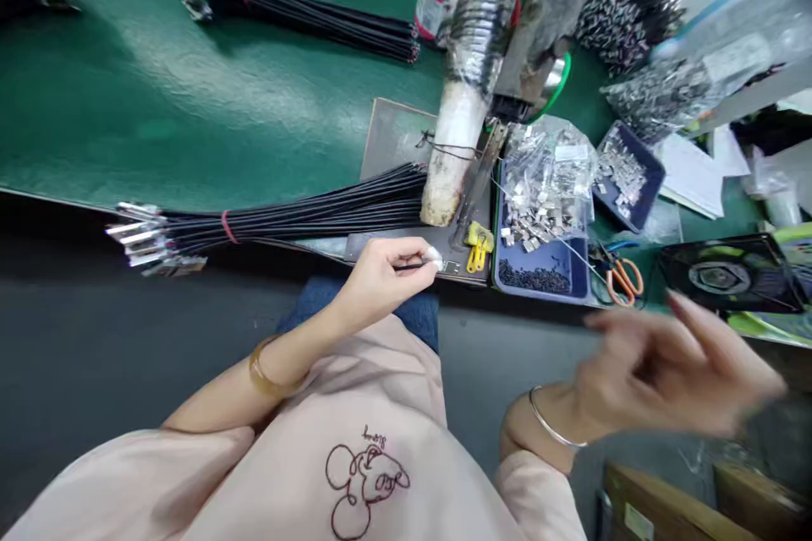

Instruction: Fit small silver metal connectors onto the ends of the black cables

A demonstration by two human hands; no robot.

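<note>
While at table edge (63,196), left hand (381,281) on cable (411,267)

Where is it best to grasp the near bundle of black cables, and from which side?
Probably around the black part beside the red band, coming from the near side: there the bundle is tied tight, while its metal ends fan out loosely.

The right hand (672,368) is motion-blurred, its grip unreadable. The left hand (381,275) hides most of 1 thin black wire (409,266).
</note>
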